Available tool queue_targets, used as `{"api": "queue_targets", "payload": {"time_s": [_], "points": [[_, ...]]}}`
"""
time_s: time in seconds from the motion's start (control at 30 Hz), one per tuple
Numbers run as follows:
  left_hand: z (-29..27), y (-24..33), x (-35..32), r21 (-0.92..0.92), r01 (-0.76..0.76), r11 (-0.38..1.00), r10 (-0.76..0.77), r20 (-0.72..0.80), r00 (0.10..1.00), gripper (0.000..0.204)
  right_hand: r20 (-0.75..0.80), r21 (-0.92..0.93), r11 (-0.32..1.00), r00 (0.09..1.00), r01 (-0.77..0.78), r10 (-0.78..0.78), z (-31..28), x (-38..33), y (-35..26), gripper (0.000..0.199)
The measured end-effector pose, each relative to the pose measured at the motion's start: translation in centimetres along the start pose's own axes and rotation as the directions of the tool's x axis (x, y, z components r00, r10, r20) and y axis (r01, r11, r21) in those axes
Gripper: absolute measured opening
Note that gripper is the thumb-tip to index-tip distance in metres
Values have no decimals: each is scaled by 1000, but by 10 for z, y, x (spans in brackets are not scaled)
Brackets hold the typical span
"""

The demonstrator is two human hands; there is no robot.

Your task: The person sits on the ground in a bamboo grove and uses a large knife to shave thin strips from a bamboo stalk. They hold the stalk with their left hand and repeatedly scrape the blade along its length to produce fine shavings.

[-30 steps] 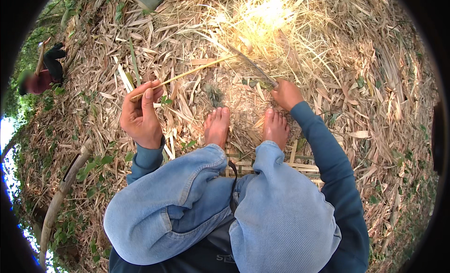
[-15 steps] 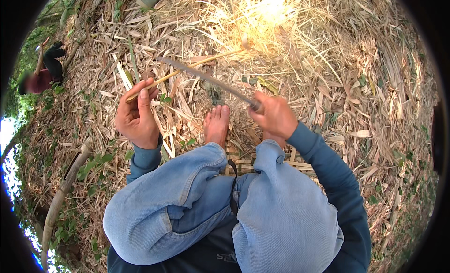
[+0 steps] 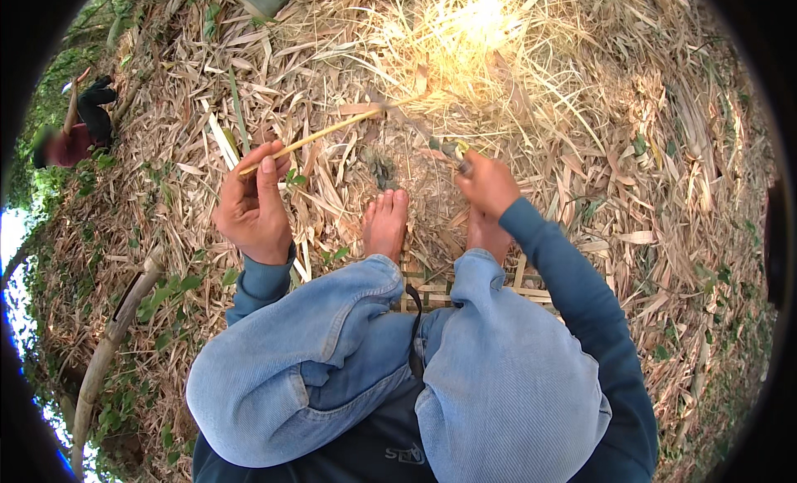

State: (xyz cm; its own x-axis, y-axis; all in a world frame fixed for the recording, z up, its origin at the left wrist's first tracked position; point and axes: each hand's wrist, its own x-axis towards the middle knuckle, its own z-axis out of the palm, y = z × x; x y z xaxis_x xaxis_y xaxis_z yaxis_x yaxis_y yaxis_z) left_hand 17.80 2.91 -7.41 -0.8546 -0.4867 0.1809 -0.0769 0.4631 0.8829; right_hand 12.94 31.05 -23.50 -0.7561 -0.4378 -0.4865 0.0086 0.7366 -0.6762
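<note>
Bamboo strip (image 3: pixel 320 137), one, pinched in raised left hand (image 3: pixel 253 202) above leaf litter; right hand (image 3: pixel 487 184) fisted on one knife (image 3: pixel 419 128), blade meeting strip's far end. Two bare feet (image 3: pixel 386 224) below.

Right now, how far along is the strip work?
Done: woven flat strips lie under the bare feet. In hand: the left hand pinches a thin bamboo strip; the right hand sets a blade at its far end. Left: it looks only partly trimmed.
</note>
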Motion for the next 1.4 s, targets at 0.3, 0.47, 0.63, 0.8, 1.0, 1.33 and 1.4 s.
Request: {"api": "queue_targets", "payload": {"time_s": [0.3,0.47,0.63,0.8,1.0,1.33,1.4], "points": [[-3,-1,-2,-24,39,999,-39,-13,999,21,33,-230,971,996,-70,80,-18,6,17,23],[2,-5,6,-67,43,997,-46,-45,998,19,92,-218,972,989,-94,116,-25,0,13,26],[-5,1,6,-65,3,998,-2,9,1000,20,57,-121,983,988,-136,143,-28,23,64,28],[-2,-7,0,-65,-68,996,71,44,996,20,69,92,992,993,89,-96,-35,-19,-31,23],[1,0,-2,8,-104,995,103,79,992,18,13,112,993,999,42,-44,0,-10,-16,22],[4,3,-5,-1,-63,998,63,65,996,18,81,-53,996,994,-73,77,-10,9,24,27],[1,3,-6,33,-85,996,82,66,994,18,93,-140,987,991,-84,98,-18,14,19,26]]}}
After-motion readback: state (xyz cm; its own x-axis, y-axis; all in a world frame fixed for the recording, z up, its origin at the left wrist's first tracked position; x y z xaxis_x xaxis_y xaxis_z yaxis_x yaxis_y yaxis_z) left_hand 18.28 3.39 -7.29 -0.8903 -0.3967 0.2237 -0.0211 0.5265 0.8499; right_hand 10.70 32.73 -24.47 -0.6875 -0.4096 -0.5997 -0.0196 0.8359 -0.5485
